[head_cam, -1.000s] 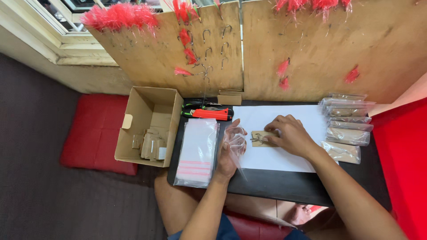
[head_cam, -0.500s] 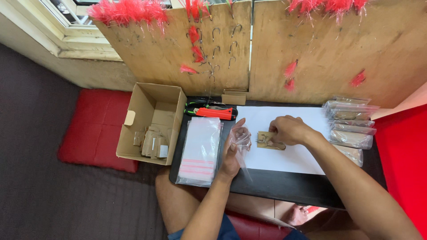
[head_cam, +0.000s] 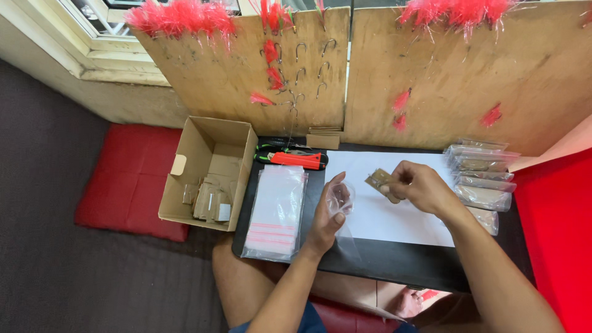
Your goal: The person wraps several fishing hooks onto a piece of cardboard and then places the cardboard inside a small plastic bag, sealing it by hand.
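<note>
Lifted now off the white sheet (head_cam: 394, 216), where it lay flat half a second ago: small brown card packet (head_cam: 377, 180), pinched in the right hand (head_cam: 419, 186) and tilted, long axis running from upper right down toward lower left. Raised too, the left hand (head_cam: 328, 213), fingers curled round the mouth of a clear plastic bag (head_cam: 340, 198) and holding it open, the bag's tail trailing down toward the black table (head_cam: 394, 265) edge.

Packet just right of the bag mouth and slightly higher, near but not touching; lower left corner aimed at the opening. Right hand the nearer to the packet, clamped on it; left hand closed on the bag only. Hands close together, a small gap between.

Further out: stack of empty clear bags with red strips (head_cam: 275, 213) left of the left hand; red-handled pliers (head_cam: 295, 158) beyond it; cardboard box (head_cam: 209, 172) with more brown cards off the table's left edge. Pile of filled bags (head_cam: 482, 176) to the right. Behind, 2 plywood boards (head_cam: 431, 86) hung with hooks and red feathers. Red cushion (head_cam: 126, 182) on the floor.
</note>
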